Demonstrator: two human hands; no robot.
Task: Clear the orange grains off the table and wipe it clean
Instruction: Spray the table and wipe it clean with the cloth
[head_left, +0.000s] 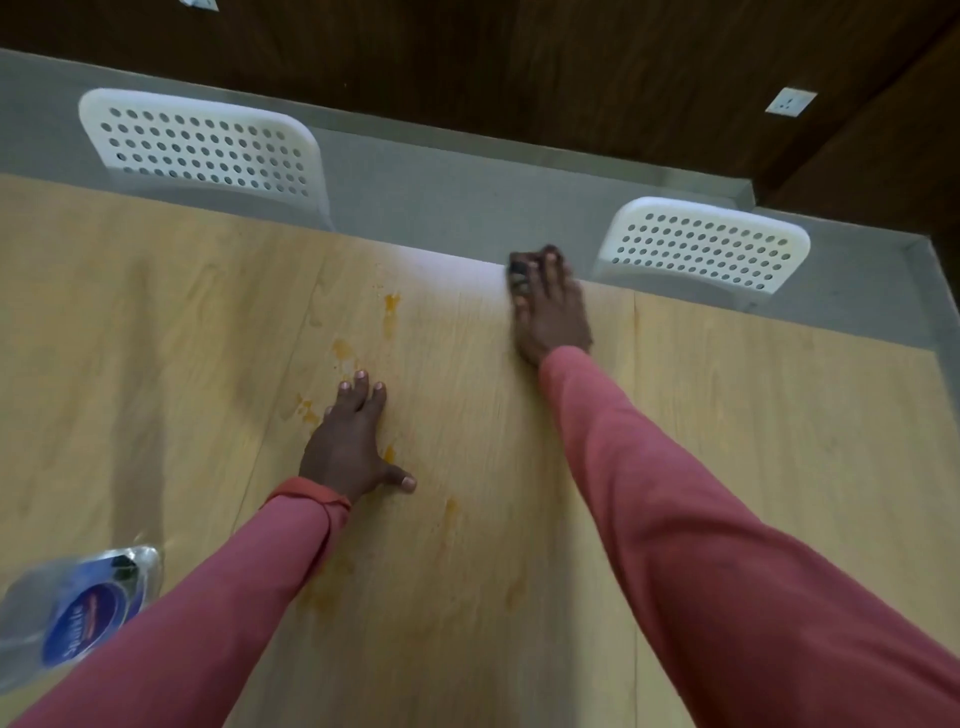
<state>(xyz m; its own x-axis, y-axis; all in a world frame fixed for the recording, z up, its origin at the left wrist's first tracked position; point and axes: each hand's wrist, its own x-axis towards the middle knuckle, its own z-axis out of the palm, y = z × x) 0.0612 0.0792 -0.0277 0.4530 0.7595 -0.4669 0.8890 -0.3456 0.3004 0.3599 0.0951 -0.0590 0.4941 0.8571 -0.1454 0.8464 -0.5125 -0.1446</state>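
table (727, 467) – pale wood, orange smears (390, 306) | chairs (208, 150) – white, perforated

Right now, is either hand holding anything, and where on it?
The right hand presses a dark cloth from above, fingers over its top, at the table's far edge. The left hand lies flat, holding nothing.

Both arms wear long, dusty-pink fabric sleeves, smooth and plain, with no print or marking visible. The left sleeve (223, 597) ends at the wrist in a bunched cuff, its edge rolled into a thicker, brighter band just behind the left hand (348, 447). The right sleeve (701, 545) ends in a flat cuff just behind the right hand (550, 312). Both hands are bare, with short, pale fingernails.
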